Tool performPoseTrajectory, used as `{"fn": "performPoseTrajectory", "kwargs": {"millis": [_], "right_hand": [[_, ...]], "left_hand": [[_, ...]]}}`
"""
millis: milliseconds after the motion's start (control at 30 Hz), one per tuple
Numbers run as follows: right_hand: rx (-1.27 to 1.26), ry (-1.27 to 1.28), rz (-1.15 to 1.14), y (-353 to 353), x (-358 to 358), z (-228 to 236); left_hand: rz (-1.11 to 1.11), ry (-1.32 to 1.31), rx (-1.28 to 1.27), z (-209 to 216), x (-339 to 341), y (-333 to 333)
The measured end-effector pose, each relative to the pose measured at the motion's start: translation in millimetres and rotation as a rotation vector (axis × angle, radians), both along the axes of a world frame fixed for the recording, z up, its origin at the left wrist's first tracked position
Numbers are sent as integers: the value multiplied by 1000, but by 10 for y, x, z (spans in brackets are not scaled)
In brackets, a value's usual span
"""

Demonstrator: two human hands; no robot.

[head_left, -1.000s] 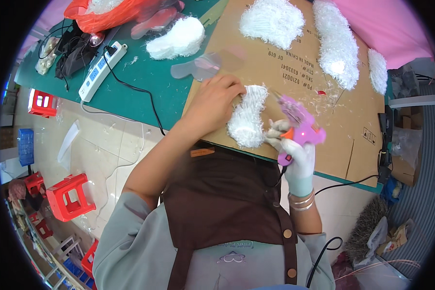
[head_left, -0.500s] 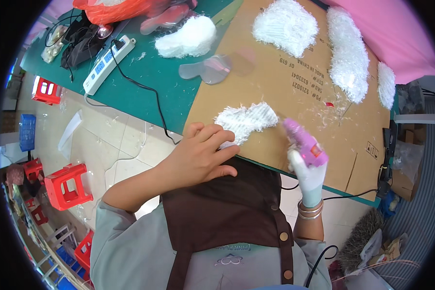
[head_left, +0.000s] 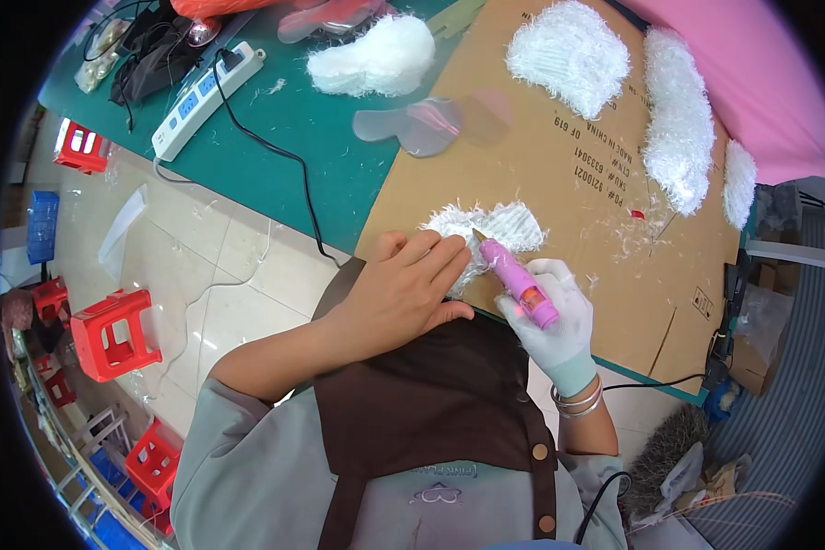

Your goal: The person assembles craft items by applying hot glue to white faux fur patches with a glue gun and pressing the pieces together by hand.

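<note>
A small white fuzzy fabric piece (head_left: 516, 225) lies on the cardboard near the table's front edge. My bare left hand (head_left: 401, 286) rests on its near left part with outstretched fingers, the thumb apart. The fingers cover some of the piece. In a white glove, my right hand (head_left: 559, 323) grips a pink-purple glue gun (head_left: 521, 284). The gun's metal nozzle points at the middle of the piece, close to my left fingertips; whether it touches the fabric I cannot tell.
Flat cardboard (head_left: 431, 197) covers part of the green tabletop (head_left: 275, 197). Farther back lie more white fuzzy pieces (head_left: 573, 60) and clear plastic cutouts (head_left: 422, 126). A power strip (head_left: 202, 103) with a black cord sits at left. Red stools (head_left: 115, 335) stand on the floor.
My right hand has swung the glue gun left, bringing its nozzle over the white piece. My left hand stays on the piece. The whole view has shifted slightly.
</note>
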State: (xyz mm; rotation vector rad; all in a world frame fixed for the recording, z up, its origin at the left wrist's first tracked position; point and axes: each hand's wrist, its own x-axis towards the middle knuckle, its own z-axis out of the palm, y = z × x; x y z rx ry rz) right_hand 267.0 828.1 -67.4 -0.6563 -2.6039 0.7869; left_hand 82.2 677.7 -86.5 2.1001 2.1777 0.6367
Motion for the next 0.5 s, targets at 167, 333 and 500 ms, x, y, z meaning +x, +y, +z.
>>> {"fn": "performPoseTrajectory", "kwargs": {"millis": [167,333,500], "right_hand": [[9,-21,2,10,-2,14],[12,-32,12,5,-7,24],[39,-28,-28,13,60,13]], "left_hand": [[-10,-45,-39,12,-4,13],[-2,-43,24,-6,-25,10],[-2,-45,27,5,0,14]]}}
